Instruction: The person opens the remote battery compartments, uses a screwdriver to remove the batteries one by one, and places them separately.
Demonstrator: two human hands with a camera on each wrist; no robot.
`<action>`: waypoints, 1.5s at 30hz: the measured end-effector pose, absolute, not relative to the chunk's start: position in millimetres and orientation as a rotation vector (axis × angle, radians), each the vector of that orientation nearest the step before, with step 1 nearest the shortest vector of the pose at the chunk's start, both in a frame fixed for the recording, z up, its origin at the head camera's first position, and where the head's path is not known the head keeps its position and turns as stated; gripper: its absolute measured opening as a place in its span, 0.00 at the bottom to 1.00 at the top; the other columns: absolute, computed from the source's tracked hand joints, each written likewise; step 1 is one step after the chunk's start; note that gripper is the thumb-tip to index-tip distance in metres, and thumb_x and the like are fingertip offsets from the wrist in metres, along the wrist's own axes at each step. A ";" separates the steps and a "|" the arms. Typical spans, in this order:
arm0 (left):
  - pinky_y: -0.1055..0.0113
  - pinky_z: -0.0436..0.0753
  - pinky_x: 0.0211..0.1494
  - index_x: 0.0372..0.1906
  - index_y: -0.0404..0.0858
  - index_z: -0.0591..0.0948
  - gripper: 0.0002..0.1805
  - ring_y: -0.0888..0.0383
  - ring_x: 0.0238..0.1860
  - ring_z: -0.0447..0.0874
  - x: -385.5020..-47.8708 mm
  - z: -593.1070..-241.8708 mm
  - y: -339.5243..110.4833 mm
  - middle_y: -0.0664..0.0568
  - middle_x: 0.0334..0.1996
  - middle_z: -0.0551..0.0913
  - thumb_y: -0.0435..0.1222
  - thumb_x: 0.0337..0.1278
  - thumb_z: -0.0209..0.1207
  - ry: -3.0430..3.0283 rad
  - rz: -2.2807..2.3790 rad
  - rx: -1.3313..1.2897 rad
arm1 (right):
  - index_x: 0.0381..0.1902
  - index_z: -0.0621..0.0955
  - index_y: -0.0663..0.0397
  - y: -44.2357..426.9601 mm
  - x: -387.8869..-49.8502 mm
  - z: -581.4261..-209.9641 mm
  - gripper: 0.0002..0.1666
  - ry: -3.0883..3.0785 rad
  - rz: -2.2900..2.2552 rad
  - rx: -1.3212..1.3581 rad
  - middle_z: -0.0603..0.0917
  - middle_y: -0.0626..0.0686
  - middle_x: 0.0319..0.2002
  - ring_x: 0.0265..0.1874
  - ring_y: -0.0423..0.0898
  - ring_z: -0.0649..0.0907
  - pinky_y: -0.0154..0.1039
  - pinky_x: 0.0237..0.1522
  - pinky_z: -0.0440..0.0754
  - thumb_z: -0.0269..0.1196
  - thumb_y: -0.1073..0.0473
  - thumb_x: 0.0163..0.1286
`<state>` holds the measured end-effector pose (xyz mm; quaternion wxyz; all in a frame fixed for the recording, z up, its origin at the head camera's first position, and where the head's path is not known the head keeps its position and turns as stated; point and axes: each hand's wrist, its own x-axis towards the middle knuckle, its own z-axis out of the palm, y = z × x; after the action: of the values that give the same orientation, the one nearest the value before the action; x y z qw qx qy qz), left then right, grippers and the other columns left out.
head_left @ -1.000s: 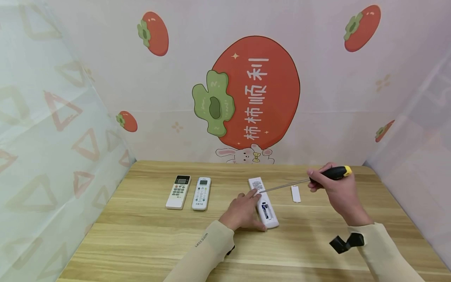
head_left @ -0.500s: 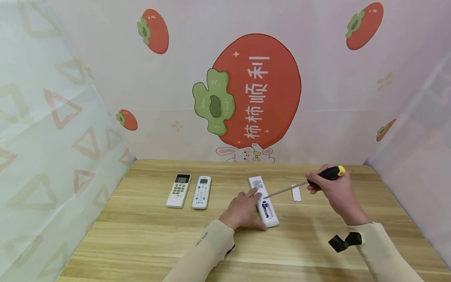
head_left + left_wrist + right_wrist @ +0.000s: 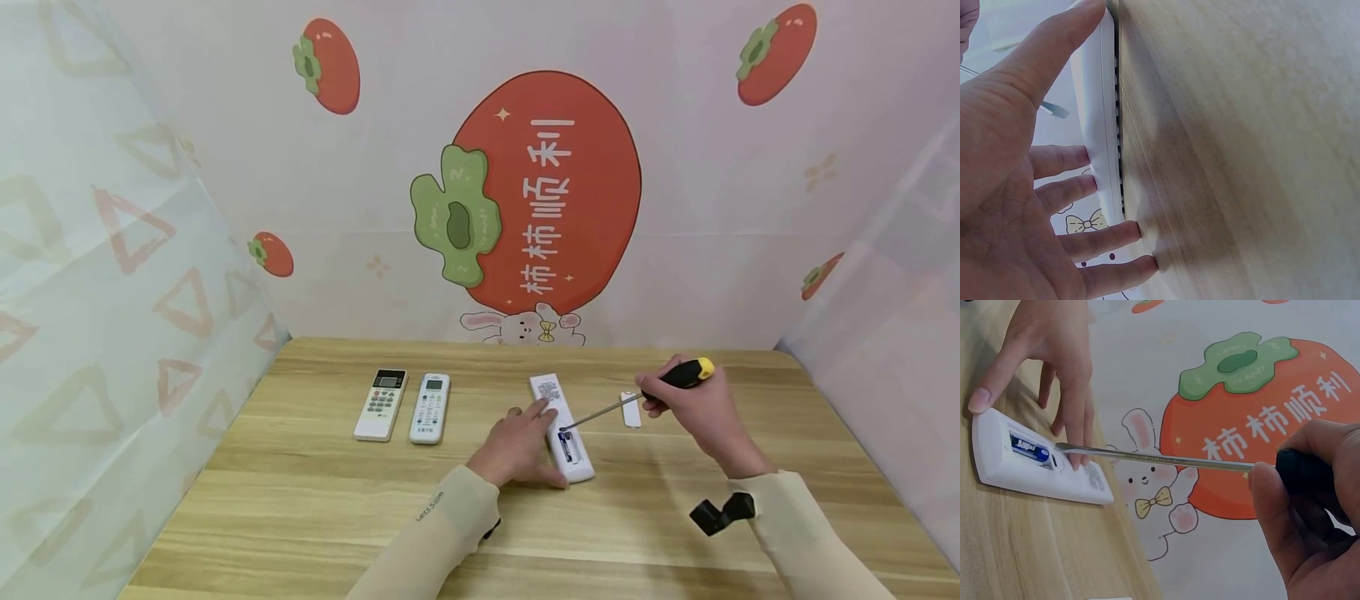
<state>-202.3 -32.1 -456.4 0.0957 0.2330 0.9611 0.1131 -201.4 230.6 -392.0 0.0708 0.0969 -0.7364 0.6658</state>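
A white remote control [image 3: 576,472] lies back side up on the table, its battery compartment uncovered. A blue battery [image 3: 1030,449] sits in the compartment. My left hand [image 3: 513,450] rests on the remote, its thumb at the near end and some fingertips on the far part; in the left wrist view its other fingertips touch the table. My right hand [image 3: 693,412] grips the black and yellow handle of a screwdriver [image 3: 603,411]. Its flat tip is at the compartment's far end, close to the battery's end; I cannot tell whether they touch.
A small white battery cover [image 3: 632,412] lies right of the remote, partly behind the screwdriver. Two other remotes, a cream one [image 3: 380,406] and a white one [image 3: 430,408], lie face up at left on the wooden table [image 3: 300,500]. A printed cloth [image 3: 390,100] stands behind.
The screwdriver tip has gone from beside my left fingertips, along the remote toward me, to the battery compartment. My right hand has shifted left; the left hand has stayed in place.
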 end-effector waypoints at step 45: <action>0.46 0.72 0.68 0.76 0.43 0.67 0.59 0.40 0.70 0.67 -201.3 -454.9 -31.8 0.50 0.79 0.59 0.62 0.38 0.77 2.837 0.374 0.681 | 0.27 0.79 0.59 196.4 -199.5 -361.0 0.12 -2.650 1.483 0.483 0.83 0.55 0.20 0.19 0.51 0.85 0.42 0.23 0.84 0.72 0.62 0.65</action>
<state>-201.3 -31.8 -454.9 0.0998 0.2304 0.9597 0.1264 -199.5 196.4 -361.0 0.0332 0.1571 -0.8614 0.4819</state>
